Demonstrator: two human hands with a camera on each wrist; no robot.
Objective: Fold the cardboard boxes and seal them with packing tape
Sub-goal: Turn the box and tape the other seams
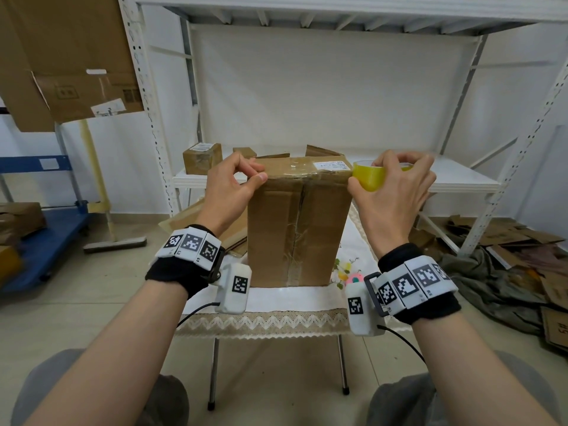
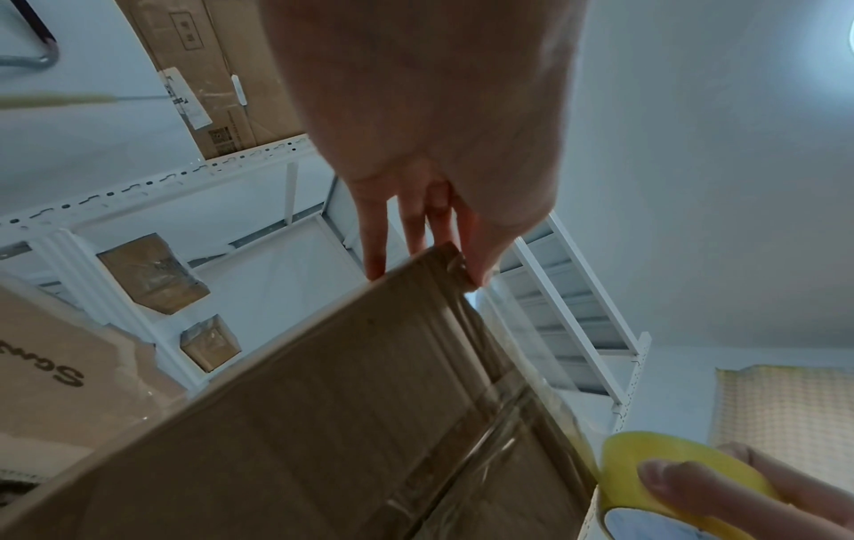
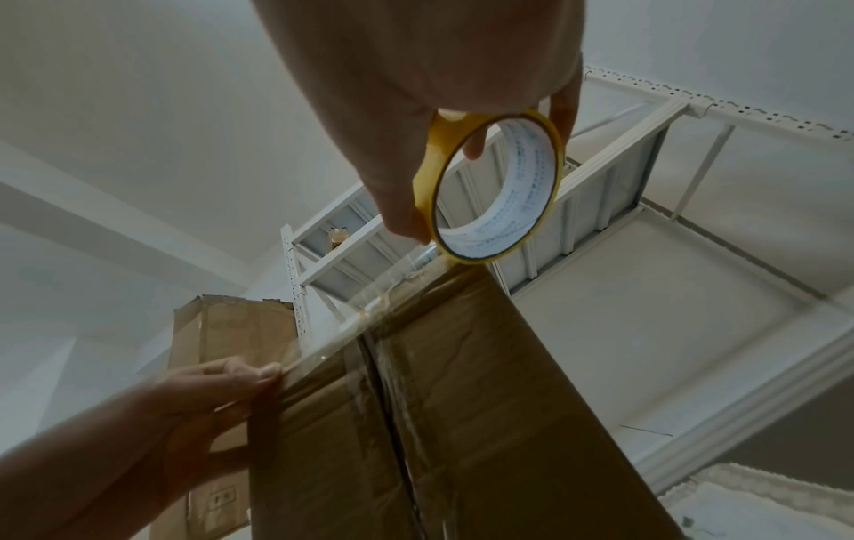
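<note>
The tall cardboard box [image 1: 299, 222] stands upright on the cloth-covered table [image 1: 276, 321], and its top face is seen so edge-on from the head camera that the flaps there are hard to make out; only a white label and a glossy strip show. The left hand [image 1: 229, 192] pinches the free end of the clear tape strip [image 3: 369, 310] at the box's upper left corner, thumb and forefinger curled together on it, the other fingers [image 2: 374, 234] reaching over the edge behind. The right hand [image 1: 396, 192] grips the one yellow tape roll [image 1: 368, 178] just off the upper right corner, thumb on its outer band and fingers hooked through the core; the roll's far rim is covered by those fingers. Between the two sets of fingers the strip lies along the front top edge, nearly invisible but for glare. Below the fingers the box's front seam is already taped. Beyond the fingertips a white shelf [image 1: 461, 179] carries two small boxes [image 1: 203, 158], with open shelf surface to the right of the roll. Flattened cardboard [image 1: 522, 241] lies on the floor further right, cut off by the frame.
</note>
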